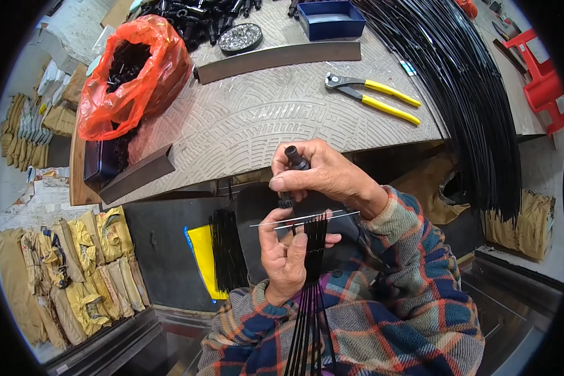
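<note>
At the centre of the view, just below the near edge of the table (pixel 263 122), we note two bare hands at work, plaid sleeves reaching in from the lower side. Left hand (pixel 285 264), toward six o'clock: closed on a bundle of thin black rods (pixel 314 247), thumb laid against it, rod tails trailing down to six over the plaid clothing. Thin silvery wires (pixel 344 215) cross the rods near their upper ends, roughly from nine to three. Right hand (pixel 326 174), toward one o'clock: thumb and fingers grasp a black cylindrical fitting (pixel 297 159), nearly upright, its ribbed lower end just above the left fingertips; whether they touch we cannot tell. On the table we log: at ten o'clock, an open red plastic bag (pixel 163 72) of small black parts; at half past eleven, a round dish (pixel 240 39) of small shiny pieces; at twelve, a dark metal bar (pixel 282 61); just past it, a blue tray (pixel 332 30); between one and two, yellow-handled pliers (pixel 388 106); at two, a large mass of long black rods (pixel 464 81) draped over the edge.
</note>
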`<state>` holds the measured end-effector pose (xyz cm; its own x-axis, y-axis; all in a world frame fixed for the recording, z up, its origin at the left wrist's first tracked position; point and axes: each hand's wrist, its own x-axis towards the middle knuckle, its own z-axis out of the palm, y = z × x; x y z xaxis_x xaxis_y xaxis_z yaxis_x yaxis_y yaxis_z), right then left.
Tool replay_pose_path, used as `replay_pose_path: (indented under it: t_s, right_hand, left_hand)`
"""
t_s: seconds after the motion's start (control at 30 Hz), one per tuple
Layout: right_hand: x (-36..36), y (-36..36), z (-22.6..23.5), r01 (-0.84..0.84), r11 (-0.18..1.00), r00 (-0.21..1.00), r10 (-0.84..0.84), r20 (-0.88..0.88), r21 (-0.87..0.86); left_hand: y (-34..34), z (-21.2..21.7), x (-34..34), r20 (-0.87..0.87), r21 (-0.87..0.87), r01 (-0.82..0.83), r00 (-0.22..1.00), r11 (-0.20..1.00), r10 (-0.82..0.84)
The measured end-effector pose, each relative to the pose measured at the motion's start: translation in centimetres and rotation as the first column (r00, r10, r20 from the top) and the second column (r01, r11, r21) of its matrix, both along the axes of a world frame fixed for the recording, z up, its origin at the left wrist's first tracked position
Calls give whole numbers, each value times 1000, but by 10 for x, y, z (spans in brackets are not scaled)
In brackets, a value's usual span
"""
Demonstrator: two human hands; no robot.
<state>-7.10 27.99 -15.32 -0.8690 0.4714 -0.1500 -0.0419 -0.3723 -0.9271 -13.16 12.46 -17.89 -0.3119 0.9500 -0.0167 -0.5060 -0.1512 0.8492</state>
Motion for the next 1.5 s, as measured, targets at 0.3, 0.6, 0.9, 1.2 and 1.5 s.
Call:
replay_pose_path:
  t_s: [0.3, 0.6, 0.9, 1.2, 1.5]
  right_hand:
    - [-4, -2, -3, -26, 993, 1000, 26, 6, 112]
    - [-2, 0, -1, -9, 975, 997, 25, -69, 222]
    - [27, -50, -50, 713, 699, 665, -697, -270, -48]
    - [20, -62, -26, 687, 714, 711, -699, -77, -138]
    - [19, -80, -51, 623, 759, 754, -647, -113, -189]
  left_hand:
    - [4, -4, -8, 8, 46, 3, 1000, 999, -3]
    - [7, -1, -7, -6, -8, -45, 999, 999, 45]
    - [2, -3, -16, 8, -99, -95, 995, 991, 96]
    - [12, 0, -9, -65, -59, -190, 980, 980, 186]
    - [8, -10, -12, -213, -97, -297, 939, 950, 272]
